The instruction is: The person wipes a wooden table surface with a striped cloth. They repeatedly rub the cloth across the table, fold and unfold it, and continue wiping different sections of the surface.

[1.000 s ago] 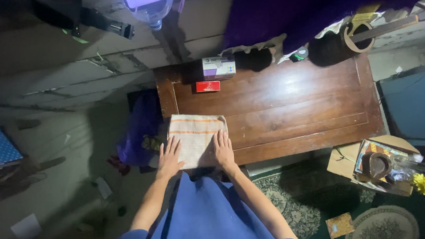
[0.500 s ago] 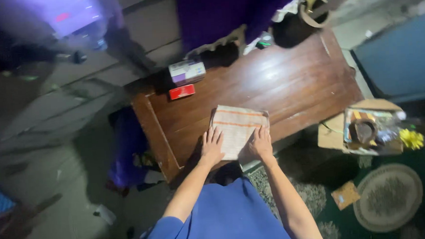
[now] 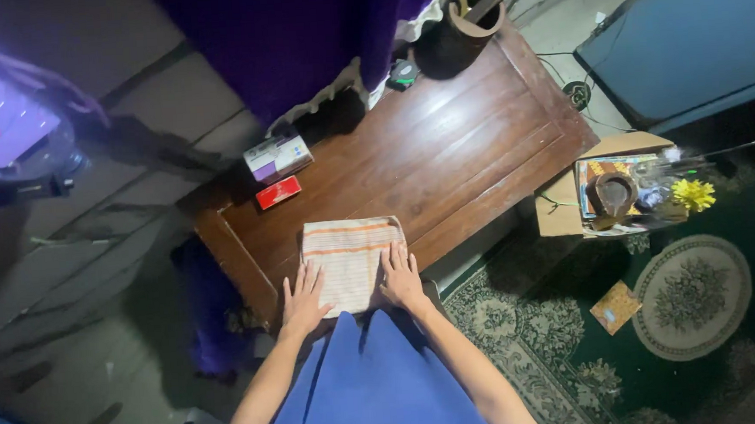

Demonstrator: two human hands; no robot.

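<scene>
Resting flat, fingers spread, both hands (image 3: pixel 352 288) on striped cloth (image 3: pixel 350 257), wood table (image 3: pixel 461 146), green rug (image 3: pixel 664 325).

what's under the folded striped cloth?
The folded cream cloth with orange stripes lies flat on the brown wooden table, near its front edge. The left hand and right hand rest on it. Whatever may lie beneath the cloth is covered.

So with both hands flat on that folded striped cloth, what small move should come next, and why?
Probably slide both palms outward to smooth it. The left hand and right hand rest flat on the near corners of the folded cloth, which already lies squared near the edge of the wooden table, and neither hand grips it.
</scene>
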